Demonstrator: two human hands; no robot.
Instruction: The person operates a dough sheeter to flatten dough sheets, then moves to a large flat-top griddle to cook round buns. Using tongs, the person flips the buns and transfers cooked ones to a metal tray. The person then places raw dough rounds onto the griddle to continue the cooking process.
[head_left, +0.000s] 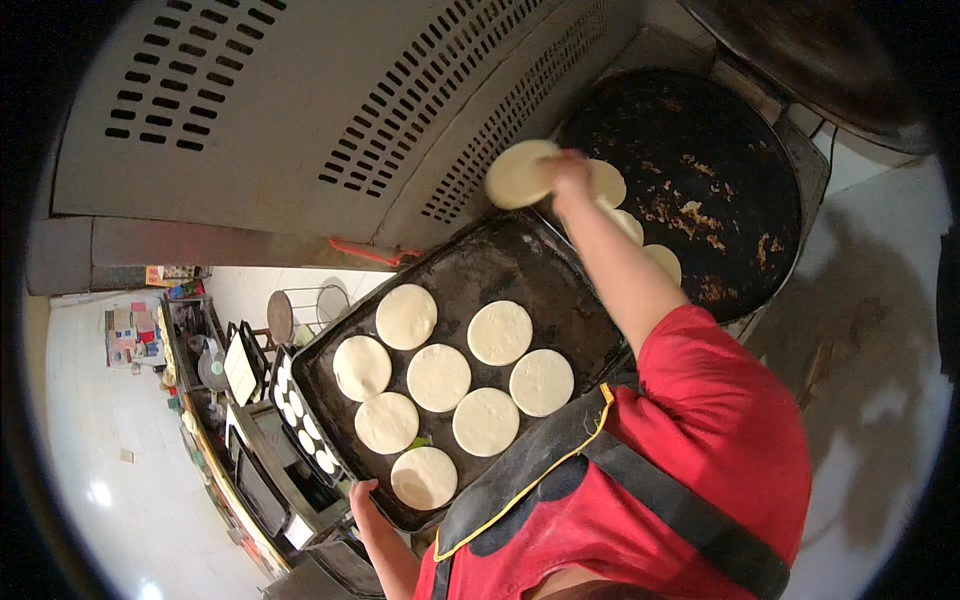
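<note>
In my right hand (568, 174) is a flat round of pale dough (521, 176), slightly blurred, above the near edge of a large round black griddle (675, 135). Part of that round is hidden by my fingers. Several more dough rounds (609, 184) lie along the griddle's edge, partly covered by my forearm. My left hand (364, 492) grips the rim of a dark rectangular baking tray (517, 255), which rests against my apron and reaches to the griddle. Several dough rounds (439, 377) lie flat on the tray, and a small green scrap (420, 443) shows between two of them.
A grey metal panel with slots (300, 112) rises beside the tray and griddle. The raised griddle lid (825, 67) hangs at upper right. Another tray of dough rounds (306, 431) stands beyond the left hand, near a metal oven (259, 480) and a wire rack (304, 307).
</note>
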